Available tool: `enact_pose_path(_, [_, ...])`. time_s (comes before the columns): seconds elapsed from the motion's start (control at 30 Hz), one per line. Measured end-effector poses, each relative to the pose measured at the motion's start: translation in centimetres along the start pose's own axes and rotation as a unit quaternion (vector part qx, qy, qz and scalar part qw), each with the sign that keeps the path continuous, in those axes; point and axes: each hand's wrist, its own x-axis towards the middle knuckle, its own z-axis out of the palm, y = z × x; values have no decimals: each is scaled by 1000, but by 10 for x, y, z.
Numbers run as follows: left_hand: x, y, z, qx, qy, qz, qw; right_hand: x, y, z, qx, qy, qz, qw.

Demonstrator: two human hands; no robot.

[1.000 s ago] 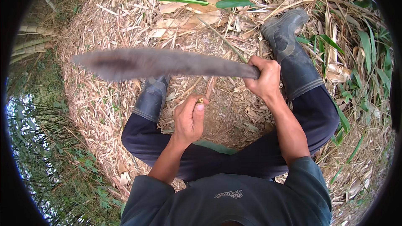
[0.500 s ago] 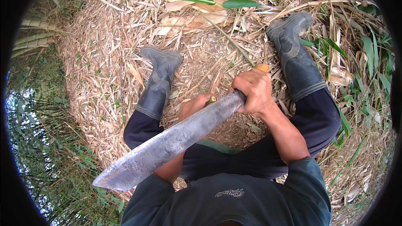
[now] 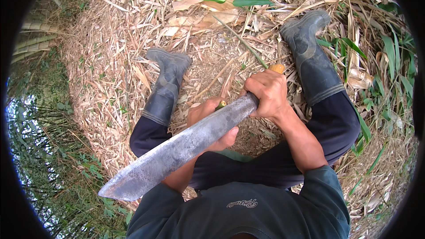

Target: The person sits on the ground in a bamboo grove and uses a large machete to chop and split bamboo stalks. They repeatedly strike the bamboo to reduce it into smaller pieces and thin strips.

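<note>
My right hand point(image 3: 268, 94) is closed round the handle of a machete point(image 3: 179, 150); the orange butt of the handle pokes out past the fist. Its broad, scuffed grey blade slants down to the left across my lap. Behind the blade, my left hand point(image 3: 202, 110) is closed on a green stalk, mostly hidden, whose cut end point(image 3: 222, 105) shows at the blade's upper edge. The left thumb sticks out below the blade. Beyond my right fist a thin green stick point(image 3: 242, 43) runs away over the litter; its near end meets the fist, and I cannot tell whether it is held.
My legs are spread in black rubber boots point(image 3: 167, 77) on ground strewn with dry leaves and chips point(image 3: 106, 57). Green leaf blades point(image 3: 253, 1) lie ahead. Leafy plants point(image 3: 392, 62) grow at the right, and bamboo stems point(image 3: 35, 46) and undergrowth stand at the left.
My left hand has shifted slightly, and its thumb now shows below the blade. The machete and my right hand have barely moved.
</note>
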Motion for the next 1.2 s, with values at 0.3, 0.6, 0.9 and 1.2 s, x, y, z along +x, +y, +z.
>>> enact_pose_path(0.3, [-2,6,4,13,58,-18,998,2,2,-4,24,9,9,1000])
enact_pose_path(0.6, [-2,17,7,-29,90,-68,993,-21,61,-12,-43,20,374,926])
enact_pose_path(0.9, [-2,3,3,19,-37,-143,989,3,3,-10,58,0,64,996])
enact_pose_path(1.2, [7,5,1,-13,-30,-138,990,0,-2,-11,30,-40,45,998])
